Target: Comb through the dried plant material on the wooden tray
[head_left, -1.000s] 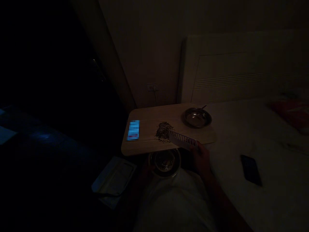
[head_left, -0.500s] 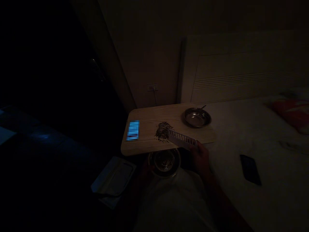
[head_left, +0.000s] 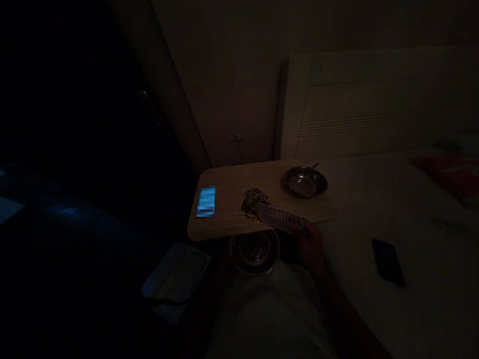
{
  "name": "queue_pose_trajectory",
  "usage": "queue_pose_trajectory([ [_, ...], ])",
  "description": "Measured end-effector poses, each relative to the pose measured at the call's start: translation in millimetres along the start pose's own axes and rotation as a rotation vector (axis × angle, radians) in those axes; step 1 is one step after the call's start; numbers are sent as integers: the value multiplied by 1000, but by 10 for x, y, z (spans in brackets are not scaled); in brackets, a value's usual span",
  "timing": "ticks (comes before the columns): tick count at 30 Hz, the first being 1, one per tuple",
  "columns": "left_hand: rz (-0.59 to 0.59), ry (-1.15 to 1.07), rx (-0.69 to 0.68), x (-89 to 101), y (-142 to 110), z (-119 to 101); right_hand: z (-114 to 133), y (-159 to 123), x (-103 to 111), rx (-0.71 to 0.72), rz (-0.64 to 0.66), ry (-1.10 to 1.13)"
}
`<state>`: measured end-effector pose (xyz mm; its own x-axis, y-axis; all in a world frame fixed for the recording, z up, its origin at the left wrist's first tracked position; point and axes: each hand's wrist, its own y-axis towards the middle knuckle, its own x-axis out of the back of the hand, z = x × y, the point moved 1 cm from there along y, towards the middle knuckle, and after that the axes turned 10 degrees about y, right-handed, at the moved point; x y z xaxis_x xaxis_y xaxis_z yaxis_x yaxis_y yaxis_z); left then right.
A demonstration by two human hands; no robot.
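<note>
In dim light, my right hand (head_left: 311, 244) is closed round one end of a pale, long slotted plastic piece (head_left: 280, 217). Its far end lies against a loose pile of dark and pale grains (head_left: 251, 202) on a small wooden table (head_left: 228, 227). Just below the table's front edge, close to my body, is a round metal bowl (head_left: 276, 249) with some bits in its bottom. My left hand (head_left: 229, 262) is at the bowl's left rim, very dark, apparently gripping it.
A lit phone (head_left: 206, 201) lies at the table's left, and a shiny metal dish (head_left: 307, 182) with a spoon handle stands at the right back. A dark phone-like slab (head_left: 388, 262) rests on the bed (head_left: 352, 309). Lower left is a pale box-like object (head_left: 177, 274).
My right hand has drawn the slotted piece slightly left and down, along the near edge of the pile. The left hand and bowl stay nearly in place.
</note>
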<state>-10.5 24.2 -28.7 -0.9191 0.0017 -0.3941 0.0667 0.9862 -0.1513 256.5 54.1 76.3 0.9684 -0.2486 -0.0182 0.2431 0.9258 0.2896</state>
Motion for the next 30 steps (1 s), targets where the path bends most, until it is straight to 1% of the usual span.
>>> queue_pose_trajectory([
  [4, -16, 9, -4, 39, 4, 18, 26, 2, -5, 9, 10, 8],
  [9, -21, 11, 10, 24, 4, -7, 32, -7, -5, 12, 20, 8],
  [16, -11, -28, 25, 62, 33, 60, 44, -28, -11, -16, 29, 9],
  [19, -18, -13, 18, 74, 29, 59, 24, -27, -9, -25, -2, 22],
  [22, -5, 3, -4, 53, 22, 26, 1, -19, -3, -25, -74, 20],
  [24, -11, 4, -10, 24, 14, -8, -3, -14, -3, -10, -96, 7],
  [27, -35, 6, -13, -21, -2, -58, -2, -12, -14, 1, -81, -1],
  [30, -26, -4, 9, -39, -13, -71, -15, -18, -32, -11, -50, -8],
])
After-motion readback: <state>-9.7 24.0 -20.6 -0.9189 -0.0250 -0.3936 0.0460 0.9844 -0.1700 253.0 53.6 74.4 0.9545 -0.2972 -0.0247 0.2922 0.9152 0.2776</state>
